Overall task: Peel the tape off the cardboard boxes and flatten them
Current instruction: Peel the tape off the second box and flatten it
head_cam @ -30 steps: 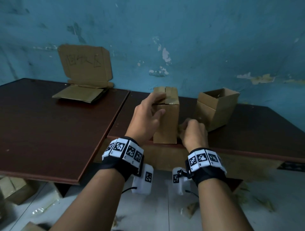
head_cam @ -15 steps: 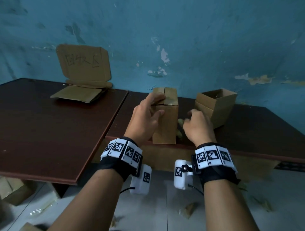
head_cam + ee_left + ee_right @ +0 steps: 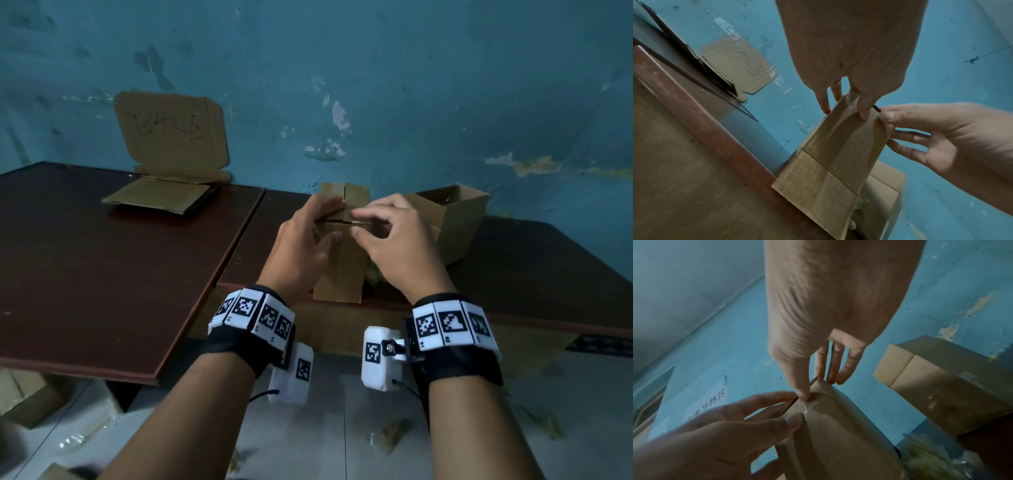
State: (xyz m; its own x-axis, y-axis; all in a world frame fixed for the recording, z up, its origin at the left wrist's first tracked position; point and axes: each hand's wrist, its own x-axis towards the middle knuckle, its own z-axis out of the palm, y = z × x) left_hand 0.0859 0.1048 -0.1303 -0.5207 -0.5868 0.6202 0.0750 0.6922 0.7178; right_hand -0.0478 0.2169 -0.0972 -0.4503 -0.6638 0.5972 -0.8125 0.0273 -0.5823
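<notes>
Left hand (image 3: pixel 301 246) grips the tall cardboard box (image 3: pixel 342 270) near its top: fingers over the top left flap, thumb on the near face. Right hand (image 3: pixel 397 246) pinches at the top front edge, thumb and forefinger closed on the flap lip by the centre seam; whether tape is between them I cannot tell. Other right fingers hang loosely spread, off the box.

Box stands upright, long axis vertical, at the very front edge of the right-hand dark brown table (image 3: pixel 534 274). Plain corrugated board, matte, crease lines across the near face, top flaps meeting at a slit.

Open-topped cardboard box (image 3: pixel 455 222) sits tilted just behind and right, near the right hand. Bare tabletop on the left; flattened cardboard (image 3: pixel 161 197) lies well apart against the blue wall (image 3: pixel 411 85).
</notes>
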